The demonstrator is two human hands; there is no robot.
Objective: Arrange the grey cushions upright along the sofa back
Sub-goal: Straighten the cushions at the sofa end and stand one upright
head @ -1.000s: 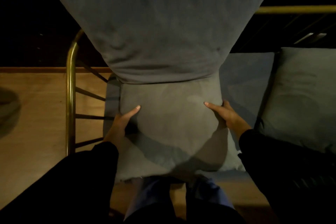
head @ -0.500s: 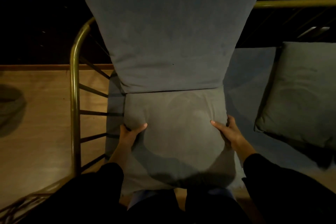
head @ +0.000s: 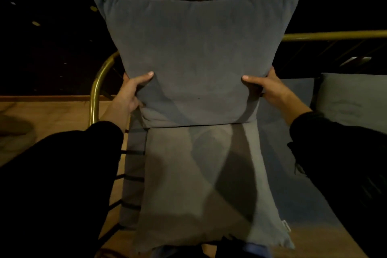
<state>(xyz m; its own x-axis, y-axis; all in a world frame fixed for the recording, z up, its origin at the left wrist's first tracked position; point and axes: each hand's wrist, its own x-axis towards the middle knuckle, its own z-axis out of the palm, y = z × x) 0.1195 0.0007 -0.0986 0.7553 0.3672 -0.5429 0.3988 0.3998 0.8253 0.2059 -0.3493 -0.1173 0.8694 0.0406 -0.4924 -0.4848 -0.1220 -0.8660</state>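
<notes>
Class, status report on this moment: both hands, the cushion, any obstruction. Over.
Left hand and right hand grip upright grey cushion by its lower sides. It stands on flat grey cushion. Nothing obstructing.

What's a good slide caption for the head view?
Both hands grip an upright grey cushion above another.

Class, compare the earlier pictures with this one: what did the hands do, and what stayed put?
Both hands let go of the flat cushion and moved up: left hand and right hand now grip the upright cushion by its lower sides. The flat cushion and right cushion stayed put.
</notes>
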